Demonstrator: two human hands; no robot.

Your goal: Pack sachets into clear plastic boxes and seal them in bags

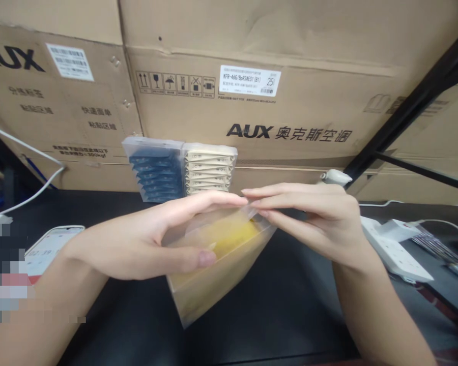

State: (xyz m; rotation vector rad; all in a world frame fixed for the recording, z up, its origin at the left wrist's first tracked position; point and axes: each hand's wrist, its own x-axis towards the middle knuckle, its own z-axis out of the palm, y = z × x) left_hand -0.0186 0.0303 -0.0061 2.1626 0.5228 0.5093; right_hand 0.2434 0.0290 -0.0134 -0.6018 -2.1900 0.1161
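A translucent plastic box (221,274) with something yellow inside is held tilted above the black table. My left hand (156,239) grips its left side, thumb across the near top edge and fingers along the far edge. At the box's upper right corner, the fingers of my right hand (309,213) pinch a clear flap or edge, close to my left fingertips. Behind them stand two clear boxes side by side, one with dark blue packets (156,175), the other with cream packets (208,168).
Large cardboard cartons (290,112) form the back wall. A phone (49,249) lies at the left, near a white cable. White power strips (400,254) and wrapped items (442,249) lie at the right. A black metal frame (412,107) slants at the right.
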